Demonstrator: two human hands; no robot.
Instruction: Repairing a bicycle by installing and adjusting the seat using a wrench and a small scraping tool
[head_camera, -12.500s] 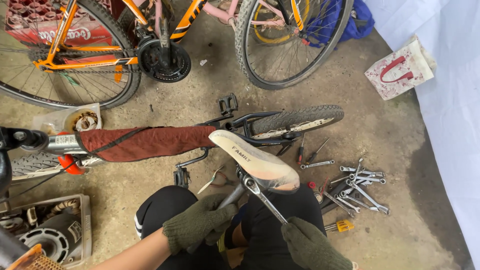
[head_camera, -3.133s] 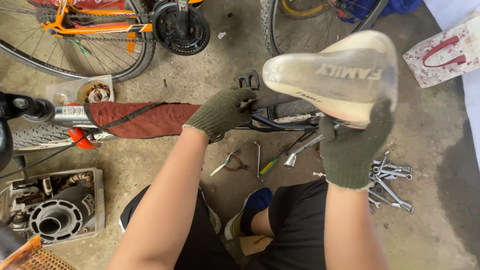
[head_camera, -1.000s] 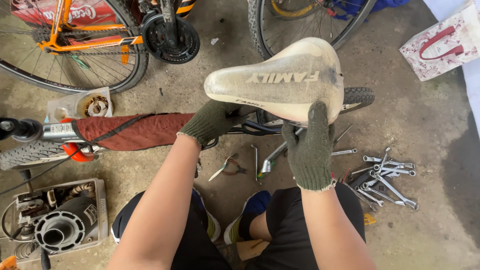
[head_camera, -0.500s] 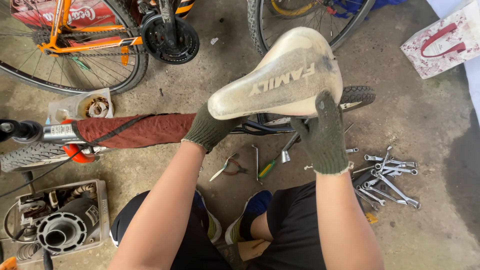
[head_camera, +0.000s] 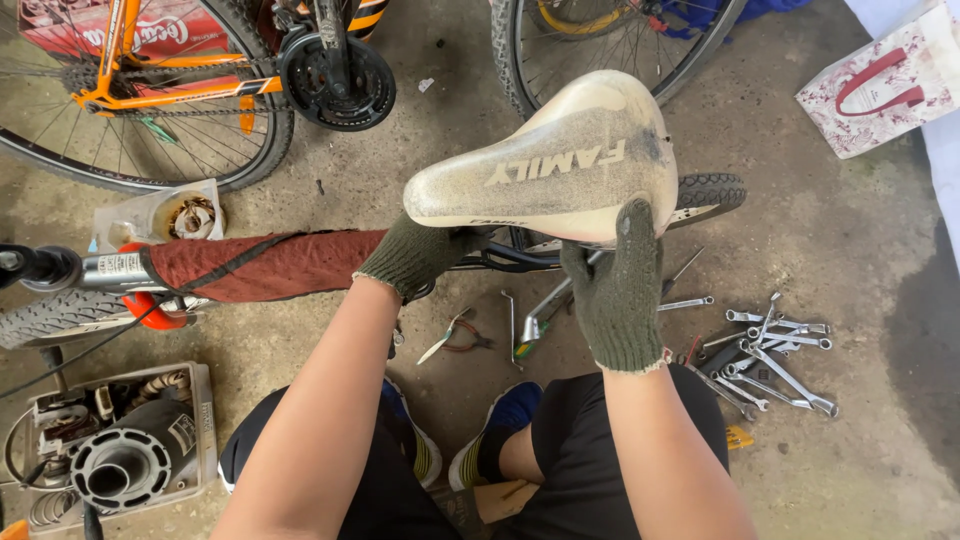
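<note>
A dirty cream-white bicycle saddle (head_camera: 550, 160) is held up in front of me, top side facing the camera, nose pointing left. My left hand (head_camera: 415, 255), in a dark green knit glove, grips it from underneath near the nose. My right hand (head_camera: 617, 290), gloved the same way, holds the wide rear end with the thumb up over the edge. Below the saddle lies a small bicycle on its side, its frame wrapped in dark red cloth (head_camera: 270, 265) and its knobby tyre (head_camera: 712, 190) showing at the right.
Several wrenches (head_camera: 770, 345) are scattered on the concrete at the right, pliers (head_camera: 455, 338) lie between my hands. An orange bicycle (head_camera: 190, 80) stands at the back left, another wheel (head_camera: 600, 40) behind. A tray of parts (head_camera: 110, 450) sits lower left, a patterned bag (head_camera: 880, 85) top right.
The saddle has been turned from tilted steeply up to lying flatter with its nose to the left. Both hands stay on it; earlier it was worked on near my lap.
</note>
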